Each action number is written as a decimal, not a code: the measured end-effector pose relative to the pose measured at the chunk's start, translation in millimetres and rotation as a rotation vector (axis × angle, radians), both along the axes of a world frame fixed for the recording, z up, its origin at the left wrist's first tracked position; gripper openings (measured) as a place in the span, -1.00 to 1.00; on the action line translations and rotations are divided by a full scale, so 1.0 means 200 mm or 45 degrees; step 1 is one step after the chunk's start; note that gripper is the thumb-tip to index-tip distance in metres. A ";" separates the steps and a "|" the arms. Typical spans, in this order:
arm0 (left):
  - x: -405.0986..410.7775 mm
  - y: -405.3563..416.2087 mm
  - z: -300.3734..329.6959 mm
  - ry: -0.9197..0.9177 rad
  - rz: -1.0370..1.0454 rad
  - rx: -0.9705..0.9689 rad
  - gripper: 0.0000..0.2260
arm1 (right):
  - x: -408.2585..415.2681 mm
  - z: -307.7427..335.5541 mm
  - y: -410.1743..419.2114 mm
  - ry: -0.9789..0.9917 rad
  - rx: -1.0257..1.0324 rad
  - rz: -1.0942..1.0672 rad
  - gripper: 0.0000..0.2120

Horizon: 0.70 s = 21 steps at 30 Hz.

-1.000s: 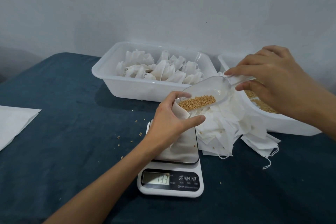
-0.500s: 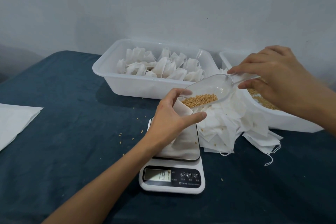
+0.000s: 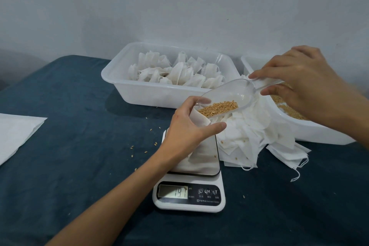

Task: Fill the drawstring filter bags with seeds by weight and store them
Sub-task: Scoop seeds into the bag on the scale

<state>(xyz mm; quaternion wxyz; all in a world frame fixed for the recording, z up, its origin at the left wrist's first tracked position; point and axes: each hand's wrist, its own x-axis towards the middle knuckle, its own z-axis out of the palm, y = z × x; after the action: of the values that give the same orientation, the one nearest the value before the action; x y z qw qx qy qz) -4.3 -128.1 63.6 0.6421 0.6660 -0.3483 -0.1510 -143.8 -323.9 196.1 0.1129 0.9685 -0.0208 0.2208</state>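
Currently logged: seeds being dosed into a bag on the scale.
Scale [image 3: 189, 195], 6 o'clock, display apparently 19.1; bag [image 3: 199, 122] held open upon it by left hand [image 3: 187, 132]; scoop [image 3: 225, 98] of seeds [image 3: 218, 108], 1 o'clock, pinched by right hand [image 3: 299, 82]; filled-bag tub [image 3: 139, 90], 12 o'clock. Gentle tipping is judged required next.
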 end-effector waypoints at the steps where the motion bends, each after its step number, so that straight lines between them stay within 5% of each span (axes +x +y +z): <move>1: 0.00 0.00 0.00 0.000 0.003 -0.001 -0.54 | 0.00 0.00 0.00 -0.001 -0.006 0.000 -0.70; 21: 0.00 0.00 0.00 0.016 0.010 -0.035 -0.55 | 0.00 0.00 0.01 -0.015 -0.020 0.007 -0.71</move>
<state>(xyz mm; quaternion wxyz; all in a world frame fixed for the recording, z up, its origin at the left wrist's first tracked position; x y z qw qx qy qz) -3.4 -128.0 62.9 0.6539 0.6576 -0.3437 -0.1477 -143.2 -322.1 195.3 0.1198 0.9663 -0.0172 0.2271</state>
